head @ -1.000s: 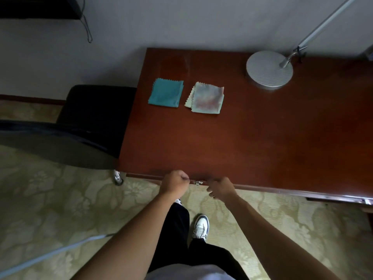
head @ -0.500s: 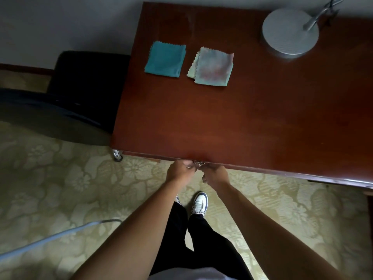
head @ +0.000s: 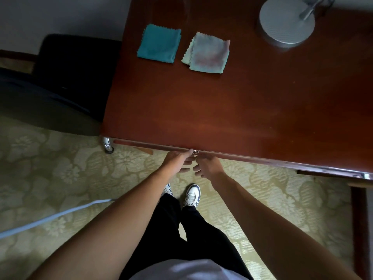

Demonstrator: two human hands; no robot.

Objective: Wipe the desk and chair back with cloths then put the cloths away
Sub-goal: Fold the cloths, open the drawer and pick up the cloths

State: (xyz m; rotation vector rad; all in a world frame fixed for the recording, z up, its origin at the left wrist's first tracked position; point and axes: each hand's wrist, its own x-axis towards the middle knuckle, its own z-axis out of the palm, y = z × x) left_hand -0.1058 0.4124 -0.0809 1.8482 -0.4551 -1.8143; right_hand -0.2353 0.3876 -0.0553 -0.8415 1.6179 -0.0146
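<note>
Two folded cloths lie side by side at the far left of the red-brown desk: a teal cloth and a pale stained cloth. A black chair stands against the desk's left end. Both my hands are at the desk's near edge, far from the cloths. My left hand reaches its thumb tip to a small metal ring handle; its other fingers are stretched loosely below. My right hand hangs just under the edge, right of the ring, with fingers loosely spread and holding nothing.
A round silver lamp base stands at the desk's far right. A chrome castor shows at the desk's near left corner. Patterned carpet covers the floor, with a pale cable lying across it at my left.
Both hands have loosened from curled fists at the ring handle to spread fingers. My view has tilted further down over the desk edge.
</note>
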